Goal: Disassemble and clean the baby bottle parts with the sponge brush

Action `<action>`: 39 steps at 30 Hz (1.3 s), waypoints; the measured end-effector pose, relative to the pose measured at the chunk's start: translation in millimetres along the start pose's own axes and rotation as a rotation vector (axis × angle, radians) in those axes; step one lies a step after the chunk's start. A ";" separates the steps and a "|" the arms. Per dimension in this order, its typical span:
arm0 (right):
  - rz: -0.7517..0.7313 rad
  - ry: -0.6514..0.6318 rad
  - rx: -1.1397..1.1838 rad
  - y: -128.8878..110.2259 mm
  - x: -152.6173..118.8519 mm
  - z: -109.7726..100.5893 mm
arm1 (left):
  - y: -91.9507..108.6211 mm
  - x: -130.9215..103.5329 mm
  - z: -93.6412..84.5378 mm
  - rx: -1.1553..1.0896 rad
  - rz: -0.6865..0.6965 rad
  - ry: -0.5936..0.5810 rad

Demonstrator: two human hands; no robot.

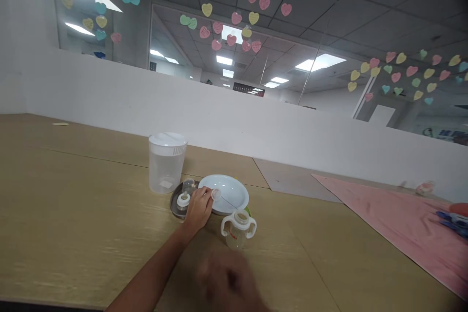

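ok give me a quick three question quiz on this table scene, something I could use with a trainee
1. True or false: the left hand holds a small round white piece over the white plate.
2. Multiple choice: where does the lidded clear jug stand? A) on the pink cloth B) on the wooden table, behind the small metal tray C) inside the plate
3. Fill in: the clear bottle with two handles stands just in front of the ____.

Key
1. True; the piece is pinched at the fingertips by the plate's near-left rim.
2. B
3. plate. The right hand is a blur, so its grip cannot be told.
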State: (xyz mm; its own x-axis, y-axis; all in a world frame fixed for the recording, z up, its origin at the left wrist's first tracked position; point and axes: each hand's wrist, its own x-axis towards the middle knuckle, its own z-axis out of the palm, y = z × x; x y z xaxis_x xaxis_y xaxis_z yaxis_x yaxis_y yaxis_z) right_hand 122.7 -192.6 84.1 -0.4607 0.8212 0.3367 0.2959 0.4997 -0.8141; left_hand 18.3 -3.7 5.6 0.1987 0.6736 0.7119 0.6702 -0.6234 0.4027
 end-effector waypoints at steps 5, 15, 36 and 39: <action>-0.005 0.218 -0.078 8.4 80.1 -90.4 | -4.6 -1.8 5.6 -0.002 0.014 0.011; 0.569 -0.378 -0.658 92.0 163.2 -108.9 | -7.9 -3.7 9.6 -0.040 -0.028 0.080; -0.092 0.172 0.154 23.4 123.5 -158.9 | -4.0 -4.0 6.5 -0.139 -0.079 0.089; -0.128 0.196 0.124 10.9 120.0 -147.5 | -3.3 -3.8 6.0 -0.125 -0.075 0.095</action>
State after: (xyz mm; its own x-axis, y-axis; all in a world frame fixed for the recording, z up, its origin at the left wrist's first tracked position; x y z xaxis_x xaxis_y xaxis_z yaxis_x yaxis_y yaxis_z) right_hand 194.1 -48.0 185.5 -0.3129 0.7973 0.5162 0.1348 0.5752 -0.8068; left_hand 19.6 -1.8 -1.9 0.0792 0.6831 0.7260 0.5854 -0.6214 0.5208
